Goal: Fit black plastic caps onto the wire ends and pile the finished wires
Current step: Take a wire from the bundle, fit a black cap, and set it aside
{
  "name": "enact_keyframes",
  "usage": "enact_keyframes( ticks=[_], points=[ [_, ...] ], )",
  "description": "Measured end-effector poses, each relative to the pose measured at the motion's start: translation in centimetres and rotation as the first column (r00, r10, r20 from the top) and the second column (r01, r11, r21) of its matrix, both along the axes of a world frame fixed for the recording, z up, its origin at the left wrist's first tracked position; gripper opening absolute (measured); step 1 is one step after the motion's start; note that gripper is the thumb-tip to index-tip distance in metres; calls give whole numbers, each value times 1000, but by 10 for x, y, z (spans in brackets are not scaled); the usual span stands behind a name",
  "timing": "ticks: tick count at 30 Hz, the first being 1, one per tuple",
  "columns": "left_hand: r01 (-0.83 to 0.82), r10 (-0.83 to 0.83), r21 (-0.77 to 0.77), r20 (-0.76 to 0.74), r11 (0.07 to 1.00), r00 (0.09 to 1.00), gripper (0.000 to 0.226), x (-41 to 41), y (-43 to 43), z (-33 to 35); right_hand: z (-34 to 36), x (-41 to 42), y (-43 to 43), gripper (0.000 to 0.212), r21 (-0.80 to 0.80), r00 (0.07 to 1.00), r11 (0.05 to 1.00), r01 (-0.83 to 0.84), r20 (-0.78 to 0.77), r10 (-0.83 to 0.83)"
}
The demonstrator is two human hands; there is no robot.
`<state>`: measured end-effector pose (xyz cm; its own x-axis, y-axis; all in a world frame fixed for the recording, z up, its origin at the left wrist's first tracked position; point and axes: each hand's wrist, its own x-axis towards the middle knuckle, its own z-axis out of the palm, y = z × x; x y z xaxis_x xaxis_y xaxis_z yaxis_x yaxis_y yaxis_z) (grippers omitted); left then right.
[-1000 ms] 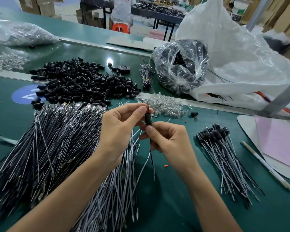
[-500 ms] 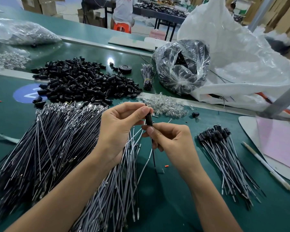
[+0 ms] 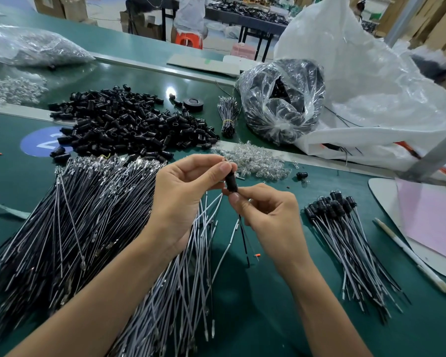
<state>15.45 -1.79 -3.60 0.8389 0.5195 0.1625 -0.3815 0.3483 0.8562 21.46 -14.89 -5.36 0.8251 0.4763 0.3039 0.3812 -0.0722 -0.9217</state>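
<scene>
Left hand (image 3: 188, 191): raised above the table, thumb and forefinger pinching the upper end of 1 black cap (image 3: 231, 181).
Right hand (image 3: 268, 215): thumb and forefinger pinching the wire (image 3: 243, 238) directly beneath the cap; remaining fingers curled.
Black cap: upright between both hands, centre of scene, above the table (image 3: 268, 318).
Wire: hangs from the cap's lower end down toward the near side; its lower tip is just beside a small orange speck on the table.
Uncapped wires (image 3: 75, 215): large fanned pile, near left, partly under the left forearm.
Loose caps (image 3: 129, 124): black heap, far left of the hands.
Finished wires (image 3: 345, 228): smaller pile on the right, capped ends pointing far.
Clear parts (image 3: 255, 161): small transparent heap just beyond the hands.
Stray cap (image 3: 301, 175): lies alone, right of the clear parts.
Clear bag (image 3: 281, 99): far centre, holding dark contents, touching a white sack (image 3: 371, 86).
</scene>
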Motion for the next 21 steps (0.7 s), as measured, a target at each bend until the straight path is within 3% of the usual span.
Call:
enact_keyframes(
  ticks=[21],
  points=[
    [17, -16, -12, 14, 1000, 1000, 18, 0, 1, -2, 1, -2, 3, 20, -39, 999, 999, 20, 45, -19]
  ],
)
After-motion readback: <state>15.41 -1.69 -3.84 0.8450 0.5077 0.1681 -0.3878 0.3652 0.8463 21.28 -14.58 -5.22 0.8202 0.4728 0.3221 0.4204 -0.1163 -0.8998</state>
